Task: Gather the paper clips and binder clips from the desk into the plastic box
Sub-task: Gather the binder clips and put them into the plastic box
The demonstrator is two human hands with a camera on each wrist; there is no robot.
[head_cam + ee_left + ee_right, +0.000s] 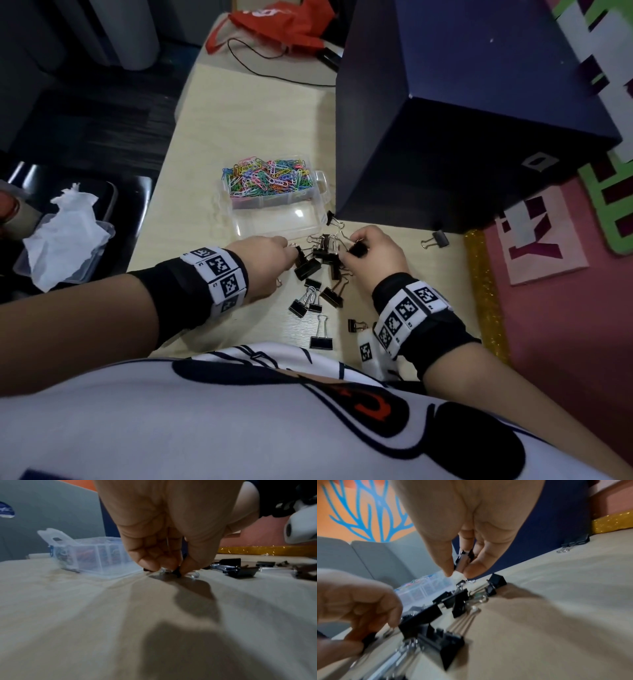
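Observation:
A clear plastic box (274,219) stands on the pale desk (239,130), its far compartments full of coloured paper clips (267,176) and its near compartment bare. Several black binder clips (317,260) lie scattered just in front of it. My left hand (270,255) pinches a small binder clip (177,572) against the desk at the pile's left edge. My right hand (370,250) holds a black binder clip (464,559) lifted a little above the pile, pinched between thumb and fingers.
A large dark blue box (462,102) stands right of the plastic box, with one binder clip (436,240) near its base and another (334,219) at its corner. A red bag (284,24) lies far back. A tray with tissue (65,236) sits off the desk's left edge.

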